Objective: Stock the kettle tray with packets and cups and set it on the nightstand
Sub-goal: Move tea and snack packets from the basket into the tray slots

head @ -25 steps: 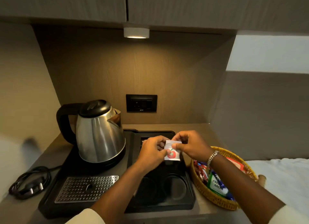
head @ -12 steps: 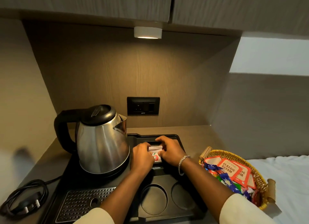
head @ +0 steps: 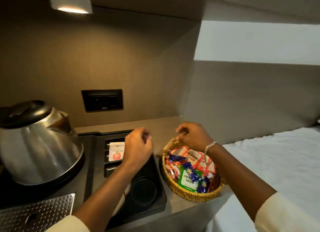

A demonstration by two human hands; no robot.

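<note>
A white packet with a red logo (head: 116, 152) lies in the slotted compartment of the black kettle tray (head: 94, 162) on the bench (head: 161, 126). The steel kettle (head: 39, 148) is at the packet's 9 o'clock. The left hand (head: 138, 148) hovers at its 3 o'clock, fingers loosely curled and empty. The right hand (head: 194, 136) is curled over the far rim of the wicker basket of sachets (head: 188, 194); whether it pinches anything cannot be told.

Left hand (head: 136, 148), loosely curled, over tray (head: 91, 162); white red-marked packet (head: 116, 152) lies in its slots just left of that hand. Right hand (head: 194, 136), loosely curled, above far rim of packet-filled basket (head: 187, 193). Kettle (head: 39, 148) well left of both.
</note>
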